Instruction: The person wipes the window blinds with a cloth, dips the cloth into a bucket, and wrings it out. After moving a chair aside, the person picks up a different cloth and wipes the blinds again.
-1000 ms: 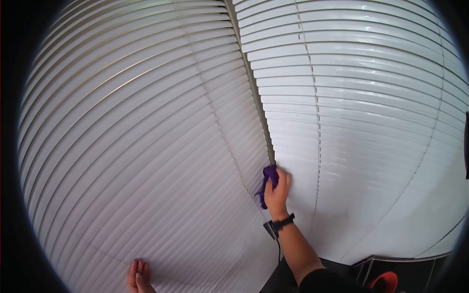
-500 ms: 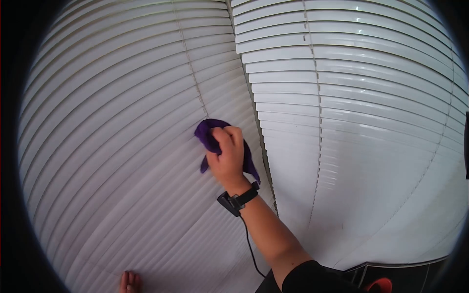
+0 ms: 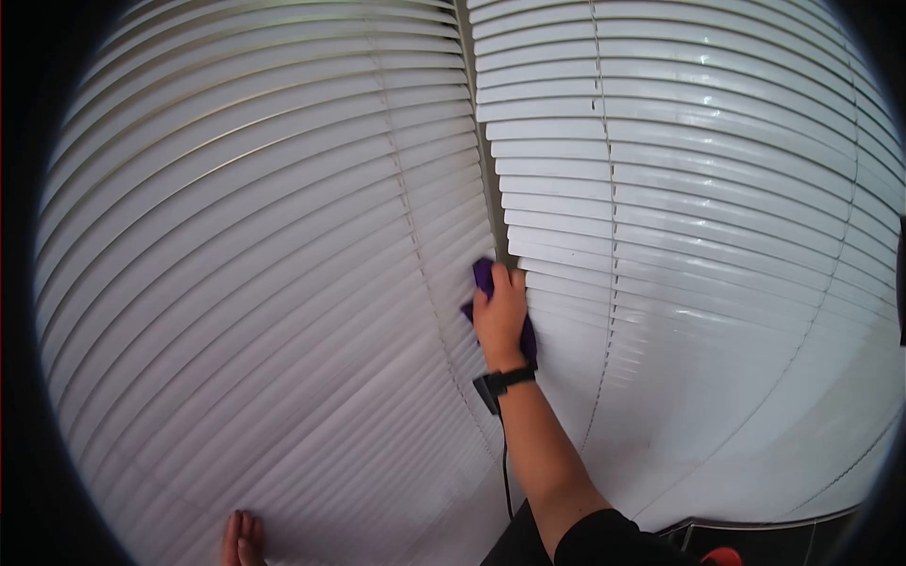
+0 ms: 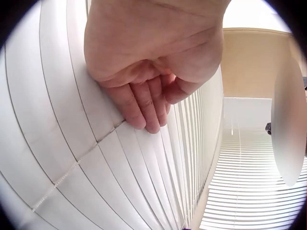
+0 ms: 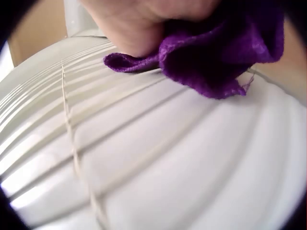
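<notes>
Two white slatted blinds hang side by side, the left blind (image 3: 236, 255) and the right blind (image 3: 717, 236), with a narrow gap between them. My right hand (image 3: 502, 316) grips a purple cloth (image 3: 483, 275) against the left blind's right edge, beside the gap. In the right wrist view the bunched cloth (image 5: 216, 57) lies on the slats below the hand (image 5: 144, 24). My left hand (image 3: 243, 540) is low on the left blind; in the left wrist view the hand (image 4: 153, 62) rests its slightly bent fingertips on the slats, holding nothing.
A dark surface (image 3: 774, 547) with a red object (image 3: 723, 557) lies at the bottom right. A black cable (image 3: 507, 472) hangs from the right wrist's strap. Thin ladder cords (image 3: 613, 236) run down the blinds.
The right hand with the cloth went from the gap up and left across the left blind, then back right to the gap. The left hand stays low, shifting only slightly.
</notes>
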`<state>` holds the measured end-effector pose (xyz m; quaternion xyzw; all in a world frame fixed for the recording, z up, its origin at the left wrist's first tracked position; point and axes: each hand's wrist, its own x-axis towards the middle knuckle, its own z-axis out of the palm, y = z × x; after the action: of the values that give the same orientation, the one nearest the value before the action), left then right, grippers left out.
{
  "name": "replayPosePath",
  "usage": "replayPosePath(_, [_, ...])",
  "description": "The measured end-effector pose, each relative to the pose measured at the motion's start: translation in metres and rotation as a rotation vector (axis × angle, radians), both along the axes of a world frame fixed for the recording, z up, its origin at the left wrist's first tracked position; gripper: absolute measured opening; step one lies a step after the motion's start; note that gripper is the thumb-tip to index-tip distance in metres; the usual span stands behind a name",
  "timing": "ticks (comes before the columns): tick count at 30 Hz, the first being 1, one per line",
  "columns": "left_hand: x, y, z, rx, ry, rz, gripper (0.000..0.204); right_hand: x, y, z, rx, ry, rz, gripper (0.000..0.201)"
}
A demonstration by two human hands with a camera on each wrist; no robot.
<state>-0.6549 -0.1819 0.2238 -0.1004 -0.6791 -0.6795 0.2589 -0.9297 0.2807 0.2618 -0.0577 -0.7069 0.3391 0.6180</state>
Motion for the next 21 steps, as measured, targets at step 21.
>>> replayPosePath(21, [0.006, -0.003, 0.019, -0.038, -0.002, 0.007, 0.046, -0.018, -0.008, 0.196, 0.248, 0.384, 0.111, 0.062])
